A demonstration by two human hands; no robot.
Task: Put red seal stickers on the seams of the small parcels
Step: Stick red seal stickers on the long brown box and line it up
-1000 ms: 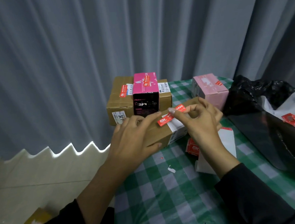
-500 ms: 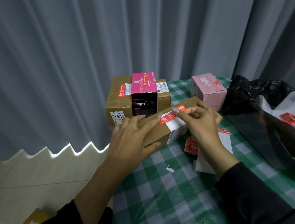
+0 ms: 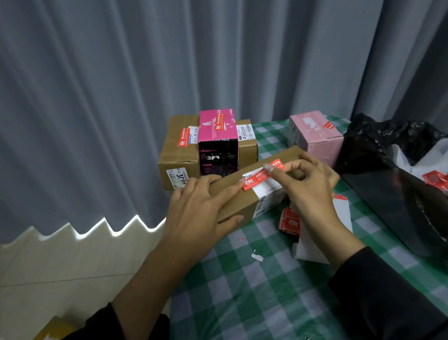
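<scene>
A long brown parcel (image 3: 234, 205) lies on the green checked tablecloth (image 3: 256, 302). A red seal sticker (image 3: 256, 179) lies across its top, partly over a white label. My left hand (image 3: 202, 212) grips the parcel's near left end, its index fingertip touching the sticker's left end. My right hand (image 3: 308, 187) has its fingers curled, and its index fingertip presses on the sticker's middle. A small stack of red stickers (image 3: 289, 219) and a white backing sheet (image 3: 342, 213) lie just behind my right wrist.
Behind stand a large brown box (image 3: 178, 157), a magenta and black box (image 3: 216, 128) and a pale pink box (image 3: 315, 132), each with a red sticker. A black bag (image 3: 408, 180) fills the right side. The table's left edge drops to the floor.
The sticker went from being held above the parcel to lying flat on its top. Both hands lowered slightly onto the parcel.
</scene>
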